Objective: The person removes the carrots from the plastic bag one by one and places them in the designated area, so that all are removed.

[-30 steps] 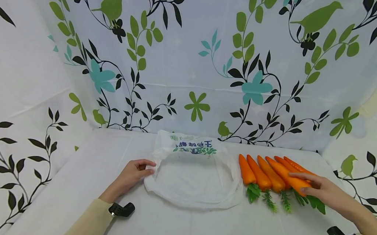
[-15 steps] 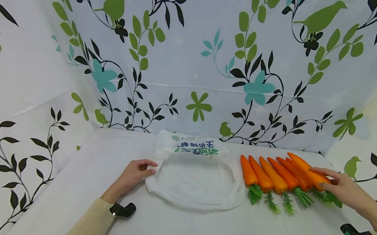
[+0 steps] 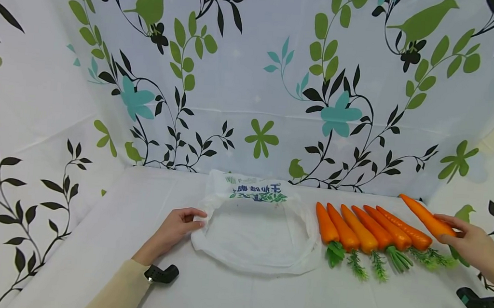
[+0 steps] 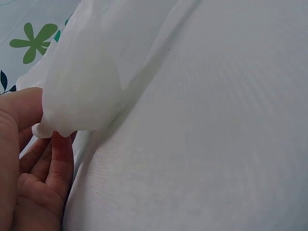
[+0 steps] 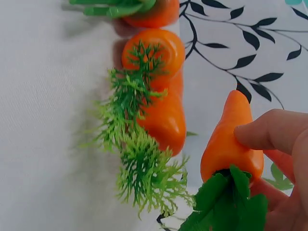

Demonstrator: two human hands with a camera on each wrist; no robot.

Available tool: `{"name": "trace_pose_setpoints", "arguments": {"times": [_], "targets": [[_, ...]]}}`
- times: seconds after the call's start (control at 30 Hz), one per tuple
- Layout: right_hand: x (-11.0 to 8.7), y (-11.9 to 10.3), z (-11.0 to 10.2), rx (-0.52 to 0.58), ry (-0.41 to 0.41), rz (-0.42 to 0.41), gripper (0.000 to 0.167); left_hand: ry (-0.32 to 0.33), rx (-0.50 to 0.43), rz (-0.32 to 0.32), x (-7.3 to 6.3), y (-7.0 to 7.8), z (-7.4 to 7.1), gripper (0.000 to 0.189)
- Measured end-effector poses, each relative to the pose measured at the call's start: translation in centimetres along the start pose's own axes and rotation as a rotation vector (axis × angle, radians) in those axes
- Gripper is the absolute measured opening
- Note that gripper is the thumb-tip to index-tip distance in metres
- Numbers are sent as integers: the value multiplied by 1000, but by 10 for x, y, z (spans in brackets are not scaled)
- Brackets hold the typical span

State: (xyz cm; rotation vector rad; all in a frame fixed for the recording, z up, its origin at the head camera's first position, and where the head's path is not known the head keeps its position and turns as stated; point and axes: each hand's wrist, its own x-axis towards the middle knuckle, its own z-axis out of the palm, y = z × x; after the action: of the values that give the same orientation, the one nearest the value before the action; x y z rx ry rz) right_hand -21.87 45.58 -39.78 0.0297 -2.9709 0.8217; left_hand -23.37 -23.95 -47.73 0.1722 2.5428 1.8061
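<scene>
At the left edge of a white plastic bag [image 3: 251,266], my left hand [image 3: 177,228] pinches the film between thumb and fingers. The bag lies on the table with its mouth spread wide and printed lettering on its far side. My right hand [image 3: 473,242] holds an orange toy carrot [image 3: 427,217] by its thick end, tip pointing away and to the left. Broad green leaves [image 5: 226,202] hang from that carrot in the right wrist view. Just left of it, several more carrots [image 3: 372,226] lie side by side, their green tops toward me.
A white cloth covers the table [image 3: 218,297]. Behind it hangs a curtain [image 3: 234,90] printed with leaves, birds and flowers. The row of carrots begins close to the bag's right side.
My right hand has carried the carrot rightward, from over the row to beyond its right end, uncovering the carrots beneath. My left hand has stayed at the bag's edge.
</scene>
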Motion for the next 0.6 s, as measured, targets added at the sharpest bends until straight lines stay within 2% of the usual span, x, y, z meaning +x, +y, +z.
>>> {"name": "trace_pose_setpoints", "arguments": {"times": [0.2,0.43,0.6], "targets": [[9,15,-2,39,-19,61,56,-1,6,-4,0,1,0,22],[21,23,-4,-40,-66,50,56,0,-3,-14,-1,2,-2,24],[30,29,1,-39,-121,45,58,10,-8,-29,-2,2,-2,24]]}}
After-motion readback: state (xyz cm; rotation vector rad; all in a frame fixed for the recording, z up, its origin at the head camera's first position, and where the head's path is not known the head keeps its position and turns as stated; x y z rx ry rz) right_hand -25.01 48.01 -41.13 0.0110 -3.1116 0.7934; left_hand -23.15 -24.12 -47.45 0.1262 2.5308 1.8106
